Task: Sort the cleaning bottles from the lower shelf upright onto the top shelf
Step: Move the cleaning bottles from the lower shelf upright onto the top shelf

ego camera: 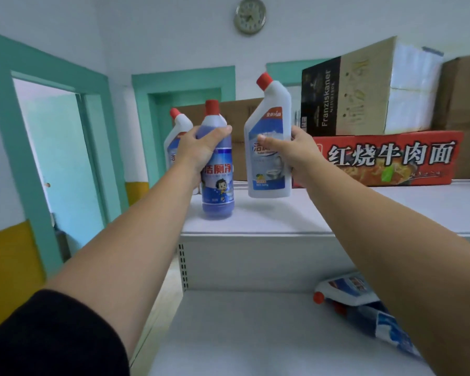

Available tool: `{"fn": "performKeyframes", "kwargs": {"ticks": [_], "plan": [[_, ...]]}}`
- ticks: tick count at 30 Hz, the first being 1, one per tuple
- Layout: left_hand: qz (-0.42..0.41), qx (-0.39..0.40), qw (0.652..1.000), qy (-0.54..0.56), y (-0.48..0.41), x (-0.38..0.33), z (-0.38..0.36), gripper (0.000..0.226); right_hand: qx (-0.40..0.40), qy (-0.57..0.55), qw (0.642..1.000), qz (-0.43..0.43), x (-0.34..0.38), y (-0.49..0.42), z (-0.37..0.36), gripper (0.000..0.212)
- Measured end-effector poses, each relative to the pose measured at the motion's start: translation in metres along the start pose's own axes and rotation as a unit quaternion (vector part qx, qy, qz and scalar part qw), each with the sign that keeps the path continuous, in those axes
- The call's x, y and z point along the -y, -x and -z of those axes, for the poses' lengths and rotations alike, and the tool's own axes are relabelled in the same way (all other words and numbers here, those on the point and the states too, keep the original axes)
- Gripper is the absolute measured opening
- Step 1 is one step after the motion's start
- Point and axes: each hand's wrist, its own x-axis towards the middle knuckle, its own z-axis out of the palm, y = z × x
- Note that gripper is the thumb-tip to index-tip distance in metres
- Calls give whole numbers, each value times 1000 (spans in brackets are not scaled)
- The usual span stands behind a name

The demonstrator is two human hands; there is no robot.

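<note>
Where the left fingers close: the left hand (201,147) wraps the shoulder of the translucent blue round plastic bottle with a red cap (217,185), thumb across its front.
Where the right fingers close: the right hand (296,156) grips the white plastic angled-neck bottle with a red cap (269,118) at mid-body, thumb on the label, fingers behind.
Surface under the fingers: white top shelf (255,222). The blue bottle's base rests on it. Whether the white bottle's base touches it cannot be told.
Behind the left fingers: a second white angled-neck bottle (180,122), upright on the same shelf, and a brown cardboard box (242,115).
Right of the right fingers: a red printed noodle carton (385,158), with a tan and black cardboard box (364,90) on top.
Room: white wall with a round clock (250,14), a teal door frame (185,80), a yellow lower wall band (8,267).
Edges and open room: the shelf's front edge runs below both wrists. White surface shows between the two held bottles and to the right, in front of the carton.
Far below the right fingers: the white lower shelf (242,335) carries a white bottle lying on its side (347,287) over a blue-labelled lying bottle (388,329). Both are partly hidden by the forearm, red caps pointing left.
Axes: the blue bottle's long axis is vertical, cap up. The white bottle is near upright, cap up, neck bent toward the left fingers.
</note>
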Motion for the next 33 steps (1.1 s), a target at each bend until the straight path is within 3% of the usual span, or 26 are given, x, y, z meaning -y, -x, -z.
{"fn": "performKeyframes", "kwargs": {"ticks": [3,9,15,33], "plan": [[16,7,1000,5,-22,14,16,75,2,-11,999,-33,-11,-26,-19,50],[-2,6,1000,14,-48,33,34,64,20,-16,997,-78,-31,-69,-43,47],[-20,27,999,-13,-63,42,35,73,25,-23,994,-101,-56,-91,-43,48],[-5,54,998,29,-66,56,36,32,30,-42,994,-94,-71,-98,-54,43]]}}
